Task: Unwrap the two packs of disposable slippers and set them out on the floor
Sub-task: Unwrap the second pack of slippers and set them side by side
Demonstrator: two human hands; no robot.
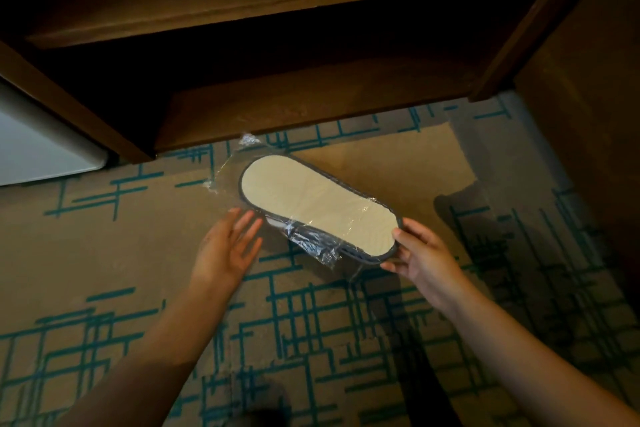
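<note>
Plastic-wrapped slipper pack (318,208): right grip (420,258) pinches near end; left grip (227,246) splayed beside, empty.

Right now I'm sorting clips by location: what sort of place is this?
Probably a hotel room: a plastic-wrapped pack of beige disposable slippers, tan carpet with teal line pattern, and a dark wooden built-in shelf unit beside a white appliance, perhaps a minibar fridge.

Open carpet (104,246) below; dark wooden shelf (277,107) blocks beyond.
</note>
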